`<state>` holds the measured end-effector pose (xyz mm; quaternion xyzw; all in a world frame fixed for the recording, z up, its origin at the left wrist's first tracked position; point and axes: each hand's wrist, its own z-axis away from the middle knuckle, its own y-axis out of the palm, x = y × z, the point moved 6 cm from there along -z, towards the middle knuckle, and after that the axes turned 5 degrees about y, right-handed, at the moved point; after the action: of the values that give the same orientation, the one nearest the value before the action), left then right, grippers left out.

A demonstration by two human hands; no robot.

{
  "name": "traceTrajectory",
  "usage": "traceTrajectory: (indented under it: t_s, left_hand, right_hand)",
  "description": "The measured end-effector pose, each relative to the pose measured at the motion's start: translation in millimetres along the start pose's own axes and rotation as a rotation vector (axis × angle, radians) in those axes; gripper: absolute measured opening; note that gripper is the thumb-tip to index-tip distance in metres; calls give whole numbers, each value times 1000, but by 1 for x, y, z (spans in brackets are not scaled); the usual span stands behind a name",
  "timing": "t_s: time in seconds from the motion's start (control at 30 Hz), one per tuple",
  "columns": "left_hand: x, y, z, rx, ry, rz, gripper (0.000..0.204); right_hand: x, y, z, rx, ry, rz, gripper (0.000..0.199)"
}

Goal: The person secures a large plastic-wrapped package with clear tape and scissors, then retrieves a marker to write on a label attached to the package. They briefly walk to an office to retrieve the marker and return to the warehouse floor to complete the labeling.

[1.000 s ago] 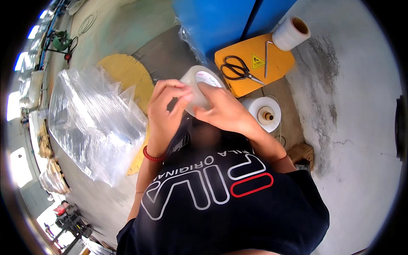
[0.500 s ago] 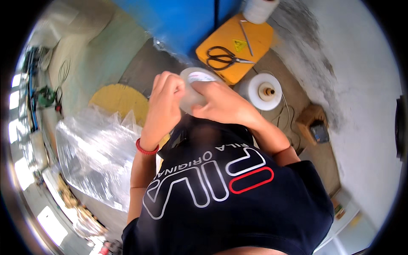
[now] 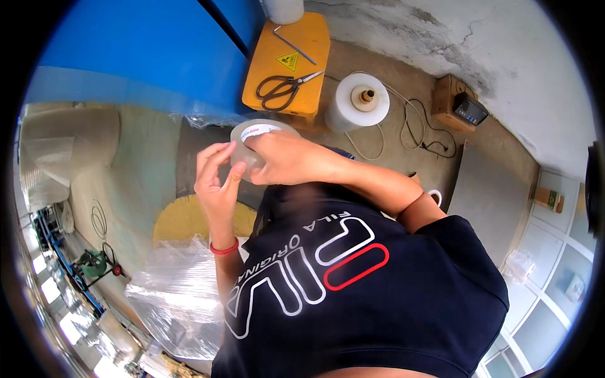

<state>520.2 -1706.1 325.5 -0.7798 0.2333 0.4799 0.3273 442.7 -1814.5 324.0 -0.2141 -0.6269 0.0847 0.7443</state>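
The blue machine body (image 3: 138,57) fills the top left of my view, with the grey floor (image 3: 403,94) running right to the cracked wall. Below, a heap of clear plastic bags (image 3: 176,296) lies by a yellow disc (image 3: 183,217). The yellow stand (image 3: 296,50) carries black scissors (image 3: 280,88); a white film spool (image 3: 359,101) sits just right of it.

I judge the step as finding the tape's free end. My right hand (image 3: 283,157) is clamped round the clear tape roll (image 3: 255,142), held at chest height. My left hand (image 3: 217,176) has fingertips pinched together against the roll's rim.

Next calls for peeling outward to the left, where room is open; the machine edge sits near above.
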Motion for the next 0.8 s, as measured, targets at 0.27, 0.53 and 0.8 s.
traceTrajectory:
  t_s: [0.27, 0.53, 0.8]
  left_hand:
    - [-6, 5, 0, -202, 52, 73, 9]
    - [-4, -19, -22, -183, -6, 49, 10]
    - [5, -15, -27, -98, -117, 167, 11]
  right_hand:
    - [3, 2, 4, -65, 82, -91, 33]
    - [28, -15, 22, 235, -293, 100, 46]
    - [4, -48, -1, 342, -219, 57, 37]
